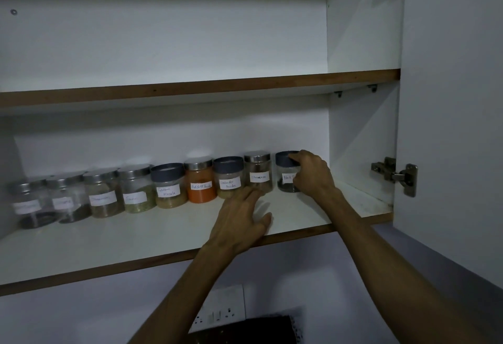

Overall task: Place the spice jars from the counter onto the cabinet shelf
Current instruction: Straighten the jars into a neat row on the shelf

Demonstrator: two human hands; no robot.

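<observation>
1. The black pepper jar (286, 173), a squat clear cylinder with a dark matte lid and a white paper label, stands at the right end of the row on the lower cabinet shelf (136, 237); a dark layer of spice fills only its base.
2. The right hand (313, 175) grips this jar from the right side, fingers curled over the lid's rim and down the wall.
3. The left hand (242, 221) lies flat on the smooth white shelf, fingers straight and close together, tips reaching the foot of the cinnamon jar (258, 170), which has a shiny metal lid.
4. Leftward the row continues, the jars set close side by side: coriander powder jar (228, 177) with dark lid, red chilli jar (200, 180) filled with bright orange powder, garam masala jar (169, 185), then four more metal-lidded jars (81, 196) whose labels are too blurred to read.
5. The shelf has a brown wood-grain front edge; the upper shelf (217, 85) has the same.
6. Steel hinges (397, 175) sit on the open door (449, 126) at right.
7. Below, a white wall socket (220, 308) is set in the wall.
</observation>
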